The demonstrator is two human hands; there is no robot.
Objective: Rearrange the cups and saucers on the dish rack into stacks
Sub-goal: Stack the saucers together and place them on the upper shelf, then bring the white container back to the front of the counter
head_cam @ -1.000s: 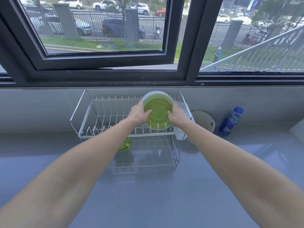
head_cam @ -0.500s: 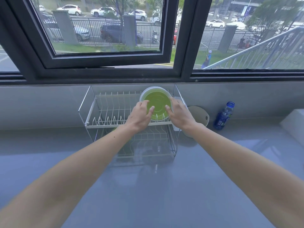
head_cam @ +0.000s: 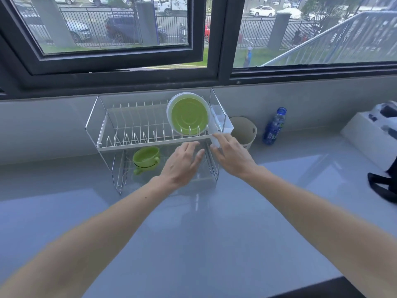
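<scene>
A two-tier wire dish rack (head_cam: pixel 133 145) stands on the grey counter under the window. A stack of saucers (head_cam: pixel 189 115), green one in front and white ones behind, leans upright at the right end of the upper tier. Two green cups (head_cam: pixel 146 160) sit stacked on the lower tier at the left. My left hand (head_cam: pixel 182 164) hovers in front of the lower tier with straight fingers and holds nothing. My right hand (head_cam: pixel 231 154) is beside it near the rack's right front corner, fingers relaxed, also holding nothing.
A white cutlery holder (head_cam: pixel 222 121) hangs on the rack's right side. A beige basket (head_cam: pixel 245 131) and a blue bottle (head_cam: pixel 274 126) stand to the right by the wall. A white box (head_cam: pixel 371 134) and a black strap (head_cam: pixel 382 188) lie at far right.
Both hands have let go of the saucer stack and drawn back and down to the front of the lower tier. The saucers stay leaning in the upper tier.
</scene>
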